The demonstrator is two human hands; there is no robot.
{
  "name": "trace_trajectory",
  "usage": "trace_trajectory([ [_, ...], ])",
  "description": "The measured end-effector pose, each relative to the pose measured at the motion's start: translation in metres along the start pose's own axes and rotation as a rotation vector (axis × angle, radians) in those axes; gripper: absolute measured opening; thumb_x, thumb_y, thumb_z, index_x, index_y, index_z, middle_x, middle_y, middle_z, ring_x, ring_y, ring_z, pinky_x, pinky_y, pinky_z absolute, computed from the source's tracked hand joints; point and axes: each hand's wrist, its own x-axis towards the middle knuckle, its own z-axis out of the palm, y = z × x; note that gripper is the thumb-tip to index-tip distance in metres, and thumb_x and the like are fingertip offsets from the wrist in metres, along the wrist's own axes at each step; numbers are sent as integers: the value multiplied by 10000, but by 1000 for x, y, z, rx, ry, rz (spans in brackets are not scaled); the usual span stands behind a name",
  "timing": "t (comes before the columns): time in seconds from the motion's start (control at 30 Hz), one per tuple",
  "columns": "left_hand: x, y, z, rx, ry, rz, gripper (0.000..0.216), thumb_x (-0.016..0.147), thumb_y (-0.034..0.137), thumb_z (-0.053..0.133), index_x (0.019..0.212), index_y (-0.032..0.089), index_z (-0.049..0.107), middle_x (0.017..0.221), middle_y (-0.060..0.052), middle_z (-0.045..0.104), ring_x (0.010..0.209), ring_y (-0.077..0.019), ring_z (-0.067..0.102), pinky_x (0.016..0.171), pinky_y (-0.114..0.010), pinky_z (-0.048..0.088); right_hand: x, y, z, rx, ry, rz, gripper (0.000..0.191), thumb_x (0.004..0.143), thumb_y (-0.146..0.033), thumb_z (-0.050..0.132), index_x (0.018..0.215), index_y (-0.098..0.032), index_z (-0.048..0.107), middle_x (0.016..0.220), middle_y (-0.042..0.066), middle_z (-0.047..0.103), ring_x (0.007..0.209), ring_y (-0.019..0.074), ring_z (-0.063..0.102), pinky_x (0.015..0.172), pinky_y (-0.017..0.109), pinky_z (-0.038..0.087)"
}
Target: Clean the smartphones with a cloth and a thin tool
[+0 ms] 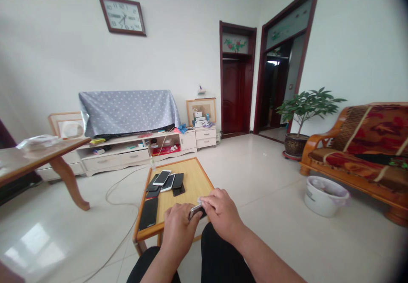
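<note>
a seated person's left hand [178, 227] and right hand [221, 215] meet over the near edge of a small wooden table [194, 181], both in a closed grip on one silvery phone [195, 210] held between them, the right also pinching what looks like a small white wipe against it. a dark phone [148, 213] lies flat on the table's near left; a loose pile of phones [165, 181], some overlapping, sits at its far left. on the floor to the right, near a cushioned wooden sofa [360, 142], a white bin [325, 194] holds a crumpled liner. farther back stand a potted plant [302, 108], two dark red doorways, a low cabinet with a cloth-draped television [127, 109], and a wall clock [122, 15]. a cable trails across the pale tiled floor.
</note>
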Motion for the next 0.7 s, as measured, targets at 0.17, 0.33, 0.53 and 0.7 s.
trace_trajectory([
  [0.17,3,-6,4,-87,-58,-4,232,914,403,582,784,231,668,787,-8,691,836,-217,592,773,-334,339,3,1,-14,122,-221,-56,221,951,-258,615,1110,-327,753,1037,2,751,991,195,645,913,330,454],
  [0.33,6,-19,13,-336,-46,-128,285,861,457,637,740,199,643,721,-7,661,743,-187,597,684,-285,387,5,6,-6,392,-261,85,217,959,-346,595,1051,-242,763,981,20,740,927,189,650,840,288,482],
  [0.53,10,-15,10,-882,-26,-282,465,805,520,718,1099,163,682,892,-44,747,800,-202,677,736,-295,511,2,5,21,886,-165,484,384,883,-514,682,1094,-199,743,861,20,724,733,170,638,665,266,490],
  [0.7,7,-8,14,-976,-30,-254,441,848,511,679,1114,161,714,949,-60,760,921,-237,689,855,-342,531,-1,1,32,1050,-57,555,480,839,-574,720,1119,-184,738,844,38,725,723,176,635,679,286,505],
])
